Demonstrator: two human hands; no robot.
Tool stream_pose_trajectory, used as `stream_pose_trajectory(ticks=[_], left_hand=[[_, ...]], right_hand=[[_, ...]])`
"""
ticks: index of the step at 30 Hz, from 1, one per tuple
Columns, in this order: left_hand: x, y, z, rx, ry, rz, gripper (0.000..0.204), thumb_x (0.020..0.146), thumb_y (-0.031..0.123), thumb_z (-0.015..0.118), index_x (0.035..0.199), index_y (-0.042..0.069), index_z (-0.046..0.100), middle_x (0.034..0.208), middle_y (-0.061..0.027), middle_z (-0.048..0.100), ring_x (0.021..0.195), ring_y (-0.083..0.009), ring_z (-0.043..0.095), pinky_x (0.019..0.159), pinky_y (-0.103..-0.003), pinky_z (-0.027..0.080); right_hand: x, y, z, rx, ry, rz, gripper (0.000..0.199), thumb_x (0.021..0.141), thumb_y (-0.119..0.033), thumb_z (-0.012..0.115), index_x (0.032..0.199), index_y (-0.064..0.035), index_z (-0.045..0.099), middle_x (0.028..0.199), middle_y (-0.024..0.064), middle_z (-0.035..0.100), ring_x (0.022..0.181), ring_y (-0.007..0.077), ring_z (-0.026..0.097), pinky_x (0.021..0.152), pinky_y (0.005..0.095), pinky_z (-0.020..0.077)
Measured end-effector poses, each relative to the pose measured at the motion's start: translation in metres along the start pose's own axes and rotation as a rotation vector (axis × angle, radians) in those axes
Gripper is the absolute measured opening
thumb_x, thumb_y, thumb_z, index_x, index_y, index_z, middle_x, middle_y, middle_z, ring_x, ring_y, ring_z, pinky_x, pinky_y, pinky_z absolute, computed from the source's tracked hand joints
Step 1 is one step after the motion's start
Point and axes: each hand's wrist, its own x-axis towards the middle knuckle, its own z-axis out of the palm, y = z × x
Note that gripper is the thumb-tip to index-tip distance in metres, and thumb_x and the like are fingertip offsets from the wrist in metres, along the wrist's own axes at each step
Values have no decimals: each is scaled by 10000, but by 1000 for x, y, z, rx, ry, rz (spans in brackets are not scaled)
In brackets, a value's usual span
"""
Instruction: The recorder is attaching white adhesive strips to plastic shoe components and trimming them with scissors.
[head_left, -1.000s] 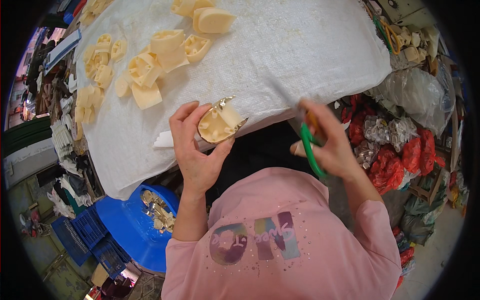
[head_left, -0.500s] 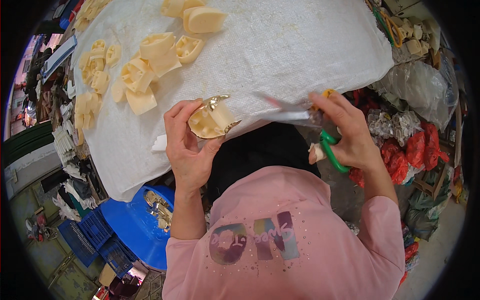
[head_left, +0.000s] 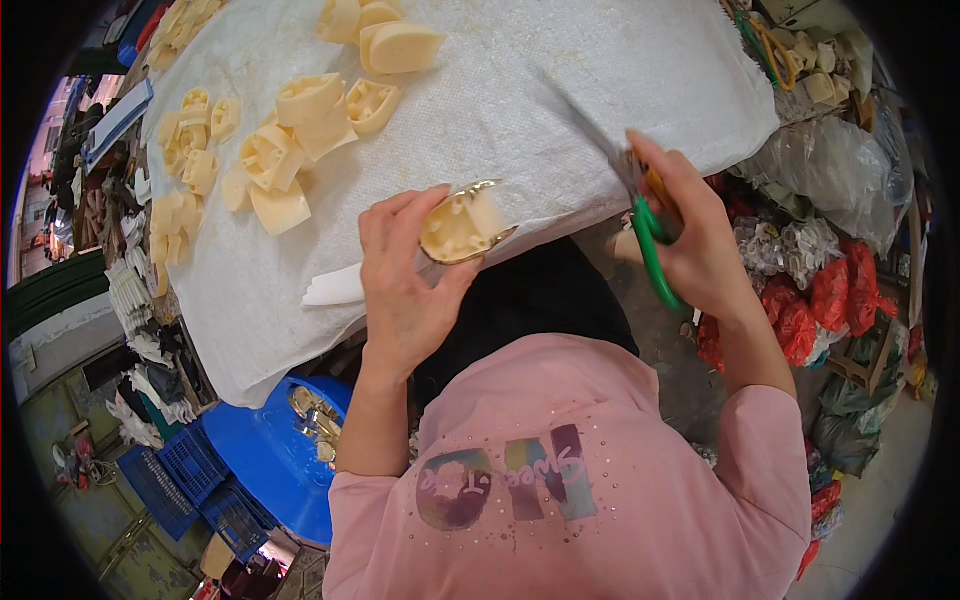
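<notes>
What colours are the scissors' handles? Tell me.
One green handle and one orange handle, seen best in the head view.

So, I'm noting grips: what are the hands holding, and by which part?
The left hand holds a cream piece with a gold edge by its outer rim; the right hand holds scissors by their green and orange handles.

Over the white sheet (head_left: pixel 500 120), the scissors (head_left: pixel 628 172) have blurred blades; the sheet's far side is cut off by the upper edge.
</notes>
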Motion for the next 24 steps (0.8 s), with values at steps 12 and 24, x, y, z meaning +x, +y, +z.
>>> stream_pose_trajectory(ticks=[12, 24], left_hand=[[20, 5, 25, 190, -122, 20, 585, 590, -10, 746, 1147, 23, 571, 1002, -124, 542, 940, -293, 497, 842, -371, 429], [23, 4, 24, 194, -135, -23, 628, 552, -4, 766, 1151, 45, 583, 954, -112, 529, 906, -275, 527, 799, -347, 452]], right_hand=[[47, -17, 50, 1411, 244, -43, 602, 875, -74, 522, 1414, -19, 260, 960, 96, 552, 781, 142, 523, 720, 285, 450], [70, -2, 80, 1496, 221, -56, 438, 834, -51, 494, 1259, 0, 401, 825, 42, 519, 716, 101, 499, 651, 252, 422]])
